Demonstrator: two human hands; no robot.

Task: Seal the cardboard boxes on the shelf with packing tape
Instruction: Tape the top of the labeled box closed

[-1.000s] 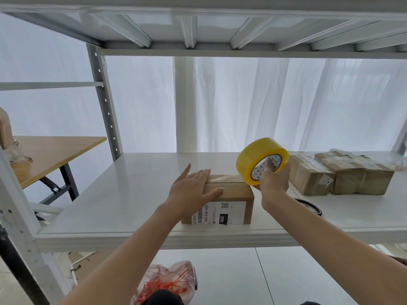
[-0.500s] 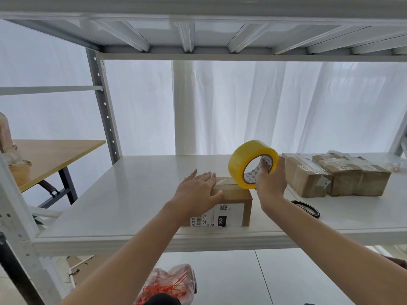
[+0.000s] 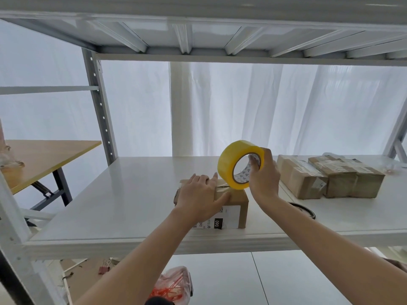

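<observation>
A small cardboard box (image 3: 236,202) with a white label stands near the front edge of the white shelf (image 3: 132,205). My left hand (image 3: 201,197) lies flat on its top, fingers spread, thumb over the front edge. My right hand (image 3: 263,175) grips a yellow roll of packing tape (image 3: 229,164), fingers through its core. The roll's lower rim touches the box top at the right, where a strip of tape runs along the seam under my left fingers.
Taped cardboard boxes (image 3: 330,176) sit in a row at the right of the shelf. A black ring (image 3: 305,211) lies on the shelf by my right forearm. A wooden table (image 3: 44,159) stands at the left. A bag of orange ties (image 3: 174,287) lies below.
My right hand has brought the tape roll left and down until it meets the box top. My left hand stays pressed on the box.
</observation>
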